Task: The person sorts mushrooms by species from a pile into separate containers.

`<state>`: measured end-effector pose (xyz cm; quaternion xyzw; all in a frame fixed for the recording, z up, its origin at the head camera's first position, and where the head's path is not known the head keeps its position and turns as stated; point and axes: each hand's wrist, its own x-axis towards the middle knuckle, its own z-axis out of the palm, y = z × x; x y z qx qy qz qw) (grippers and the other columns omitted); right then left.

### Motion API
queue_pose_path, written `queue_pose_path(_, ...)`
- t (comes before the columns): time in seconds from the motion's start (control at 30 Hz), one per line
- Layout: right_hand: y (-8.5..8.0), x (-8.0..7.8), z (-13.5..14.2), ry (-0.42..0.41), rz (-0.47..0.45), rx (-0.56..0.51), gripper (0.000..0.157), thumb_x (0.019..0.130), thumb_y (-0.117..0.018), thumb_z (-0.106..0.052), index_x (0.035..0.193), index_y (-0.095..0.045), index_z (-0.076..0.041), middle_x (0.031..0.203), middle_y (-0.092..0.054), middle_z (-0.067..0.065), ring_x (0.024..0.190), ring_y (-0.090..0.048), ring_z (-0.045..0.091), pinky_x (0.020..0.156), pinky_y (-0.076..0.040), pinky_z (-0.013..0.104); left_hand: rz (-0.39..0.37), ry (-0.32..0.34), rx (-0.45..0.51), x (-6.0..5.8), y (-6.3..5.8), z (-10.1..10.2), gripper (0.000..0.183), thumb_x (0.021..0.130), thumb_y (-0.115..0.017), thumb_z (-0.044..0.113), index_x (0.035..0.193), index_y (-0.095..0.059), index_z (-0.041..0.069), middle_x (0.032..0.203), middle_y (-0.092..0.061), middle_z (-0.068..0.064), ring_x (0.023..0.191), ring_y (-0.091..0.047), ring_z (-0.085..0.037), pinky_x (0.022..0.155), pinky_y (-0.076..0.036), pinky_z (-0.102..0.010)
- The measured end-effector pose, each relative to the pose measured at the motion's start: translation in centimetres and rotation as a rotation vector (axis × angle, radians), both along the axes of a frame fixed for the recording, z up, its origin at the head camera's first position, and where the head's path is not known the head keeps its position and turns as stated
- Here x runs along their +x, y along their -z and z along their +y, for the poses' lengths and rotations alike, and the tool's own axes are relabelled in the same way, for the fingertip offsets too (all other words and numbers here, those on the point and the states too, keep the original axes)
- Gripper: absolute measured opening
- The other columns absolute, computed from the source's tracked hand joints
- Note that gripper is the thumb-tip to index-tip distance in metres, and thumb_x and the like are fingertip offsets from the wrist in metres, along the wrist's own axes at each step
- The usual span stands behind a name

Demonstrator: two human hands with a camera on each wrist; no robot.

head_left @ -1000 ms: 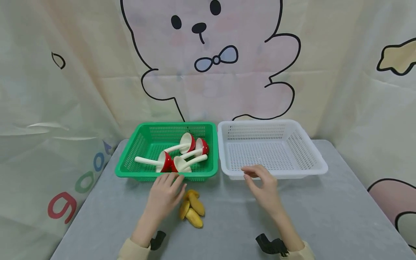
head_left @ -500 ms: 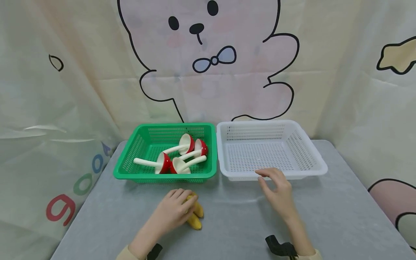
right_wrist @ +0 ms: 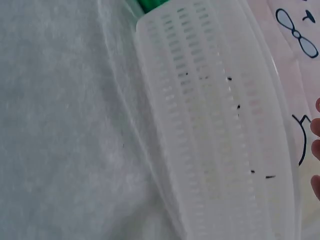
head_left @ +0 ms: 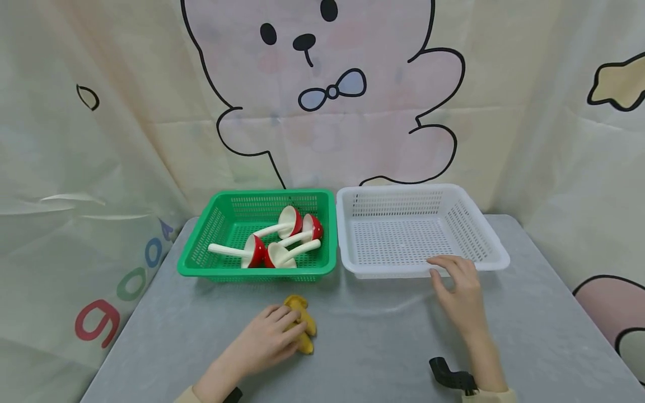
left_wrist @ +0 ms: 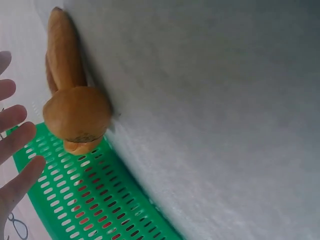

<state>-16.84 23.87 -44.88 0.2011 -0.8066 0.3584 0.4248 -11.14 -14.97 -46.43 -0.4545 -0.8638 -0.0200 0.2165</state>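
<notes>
Two yellow-brown toy mushrooms [head_left: 297,303] lie together on the grey table. My left hand [head_left: 269,338] is over them, its fingers partly covering them in the head view. In the left wrist view, one mushroom's cap [left_wrist: 77,112] and stem stand apart from my spread fingertips [left_wrist: 31,167]. My right hand [head_left: 464,294] is at the front rim of the white basket [head_left: 393,268], thumb and fingers apart with nothing between them. Whether it touches the rim I cannot tell. In the right wrist view only its fingertips [right_wrist: 315,149] show at the right edge.
A green basket [head_left: 252,273] stands at the back left, holding several red-capped toy mushrooms [head_left: 283,257] with white stems. Right beside it is the white basket, with no objects visible inside. A cloth with a cartoon bear hangs behind the table [head_left: 373,347].
My left hand has come back from the green basket's front rim to the yellow-brown mushrooms. My right hand has moved rightward along the front of the white basket.
</notes>
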Motion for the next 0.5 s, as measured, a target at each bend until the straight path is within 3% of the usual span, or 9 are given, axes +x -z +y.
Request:
queue_pose_path(0.1,0.3,0.0,0.8,0.053,-0.035,0.022,0.022,0.074,-0.068,0.010,0.095,-0.071,0.002,0.096,-0.066,0.020,0.089,-0.049,0.035,0.085,-0.030,0.024,-0.008,0.015,-0.021,0.0,0.3,-0.1,0.035,0.076,-0.080,0.035,0.106,-0.067,0.023,0.102,-0.062,0.007,0.097,-0.056,-0.011,0.087,-0.052,-0.033)
queue_pose_path(0.33,0.9,0.0,2.1,0.223,-0.035,0.121,0.022,0.077,-0.067,-0.008,0.096,-0.070,0.001,0.099,-0.066,0.021,0.092,-0.050,0.043,0.075,-0.031,0.053,0.006,0.051,-0.074,-0.5,1.1,-0.5,0.041,0.075,-0.081,0.036,0.111,-0.065,0.024,0.109,-0.062,0.007,0.104,-0.056,-0.013,0.089,-0.051,-0.034)
queue_pose_path(0.5,1.3,0.0,2.5,0.285,-0.085,0.123,0.028,0.076,-0.070,-0.016,0.098,-0.069,0.000,0.103,-0.065,0.021,0.096,-0.049,0.043,0.080,-0.031,0.060,-0.001,0.057,-0.122,-0.6,1.4,-0.7,0.043,0.075,-0.081,0.036,0.112,-0.064,0.026,0.110,-0.060,0.008,0.105,-0.054,-0.013,0.089,-0.050,-0.034)
